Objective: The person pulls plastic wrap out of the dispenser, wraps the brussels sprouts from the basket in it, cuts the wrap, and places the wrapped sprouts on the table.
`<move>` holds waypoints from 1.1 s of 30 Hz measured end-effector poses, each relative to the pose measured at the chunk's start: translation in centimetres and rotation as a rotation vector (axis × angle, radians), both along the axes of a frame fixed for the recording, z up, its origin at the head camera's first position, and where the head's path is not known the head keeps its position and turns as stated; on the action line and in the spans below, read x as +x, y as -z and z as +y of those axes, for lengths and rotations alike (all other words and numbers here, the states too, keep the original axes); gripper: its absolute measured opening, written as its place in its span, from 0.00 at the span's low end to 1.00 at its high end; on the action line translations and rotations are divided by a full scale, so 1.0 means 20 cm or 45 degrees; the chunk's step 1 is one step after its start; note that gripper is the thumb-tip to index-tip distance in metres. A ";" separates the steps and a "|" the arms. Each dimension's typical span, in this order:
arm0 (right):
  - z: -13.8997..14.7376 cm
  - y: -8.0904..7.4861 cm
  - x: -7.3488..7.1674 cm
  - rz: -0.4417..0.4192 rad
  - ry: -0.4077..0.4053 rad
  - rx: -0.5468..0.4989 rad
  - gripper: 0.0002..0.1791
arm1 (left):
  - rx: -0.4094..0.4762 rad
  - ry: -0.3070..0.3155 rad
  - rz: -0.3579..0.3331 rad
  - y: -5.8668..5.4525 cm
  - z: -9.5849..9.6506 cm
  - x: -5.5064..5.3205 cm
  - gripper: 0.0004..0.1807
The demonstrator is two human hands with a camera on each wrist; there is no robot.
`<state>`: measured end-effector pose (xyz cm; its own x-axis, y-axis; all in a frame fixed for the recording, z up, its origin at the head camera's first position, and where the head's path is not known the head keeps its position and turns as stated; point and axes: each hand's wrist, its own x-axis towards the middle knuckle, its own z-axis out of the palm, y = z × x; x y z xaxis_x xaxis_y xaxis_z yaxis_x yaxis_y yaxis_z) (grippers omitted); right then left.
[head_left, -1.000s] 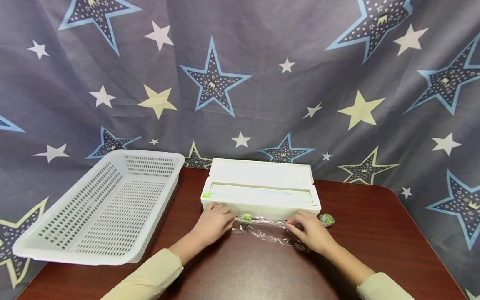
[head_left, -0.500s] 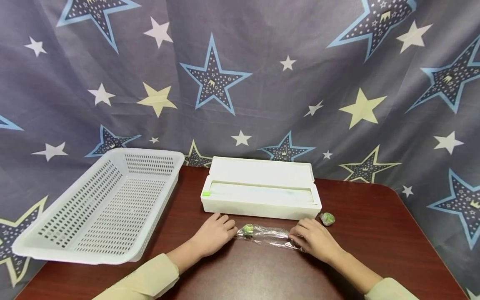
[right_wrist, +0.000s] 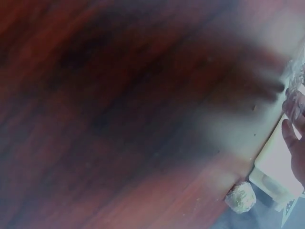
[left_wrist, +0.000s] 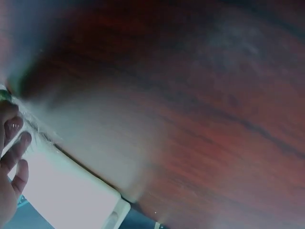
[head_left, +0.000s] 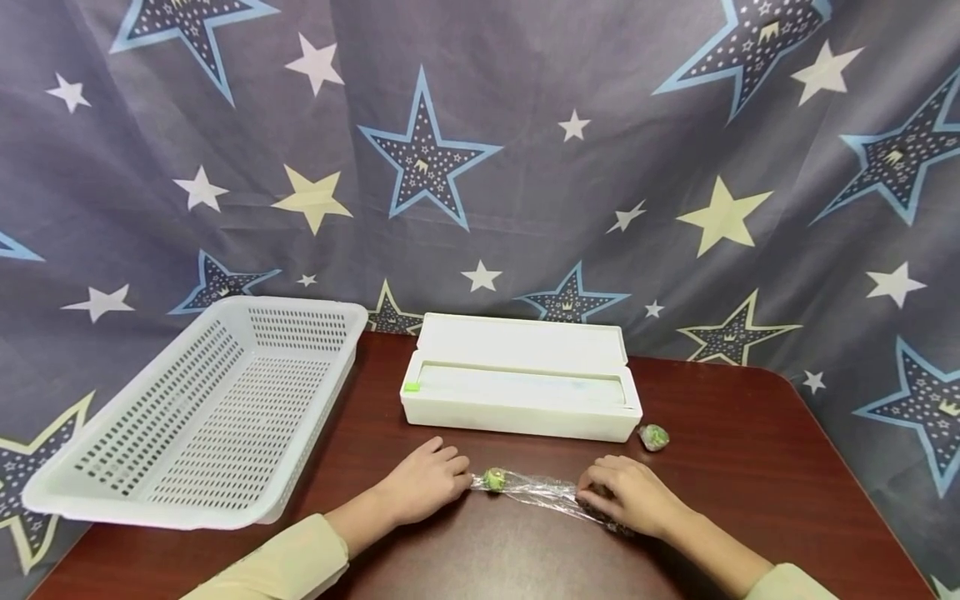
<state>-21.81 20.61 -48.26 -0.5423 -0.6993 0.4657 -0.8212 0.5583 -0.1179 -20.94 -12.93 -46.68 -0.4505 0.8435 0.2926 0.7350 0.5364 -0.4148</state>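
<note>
Both hands on table (head_left: 487,558), in front of white dispenser box (head_left: 521,392). Left hand (head_left: 423,483) pinches one end of cling film strip (head_left: 543,492), right hand (head_left: 630,498) grips the other. 1 green ball (head_left: 493,479) sits wrapped inside (near left fingers). Second wrapped ball (head_left: 655,437) lies beside box. Basket (head_left: 202,408) at left.

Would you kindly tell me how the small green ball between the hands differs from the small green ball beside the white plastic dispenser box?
The green ball between the hands sits inside a long, stretched strip of clear film; the green ball beside the white dispenser box is bundled tightly on its own. The first has its film held at both ends by the left hand and right hand; the second lies untouched. Both are small, green, film-covered and rest on the dark wooden table.
</note>
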 end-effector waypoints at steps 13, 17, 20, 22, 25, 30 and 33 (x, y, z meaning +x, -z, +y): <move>0.01 -0.07 0.07 -0.501 0.147 0.016 0.13 | 0.027 -0.055 -0.342 -0.03 -0.02 0.00 0.09; 0.02 -0.08 0.06 -0.537 0.122 0.034 0.10 | 0.040 -0.080 -0.370 -0.03 -0.01 0.00 0.08; 0.02 -0.09 0.05 -0.473 0.115 0.020 0.04 | 0.059 -0.096 -0.344 -0.04 0.00 -0.01 0.05; 0.01 -0.09 0.04 -0.388 0.129 0.016 0.05 | 0.077 -0.105 -0.316 -0.03 0.00 -0.01 0.04; 0.00 -0.09 0.02 -0.159 0.143 0.006 0.08 | 0.118 -0.137 -0.262 -0.02 0.00 -0.02 0.03; -0.01 -0.06 -0.01 0.223 0.131 -0.060 0.12 | 0.174 -0.183 -0.110 -0.02 0.00 -0.03 0.02; 0.00 -0.04 -0.02 0.302 0.068 -0.052 0.10 | 0.131 -0.177 -0.090 -0.02 0.00 -0.02 0.02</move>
<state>-22.14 20.61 -47.50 -0.4499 -0.6507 0.6117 -0.7982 0.6002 0.0515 -21.38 -12.91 -46.31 -0.5827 0.7392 0.3376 0.6763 0.6715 -0.3029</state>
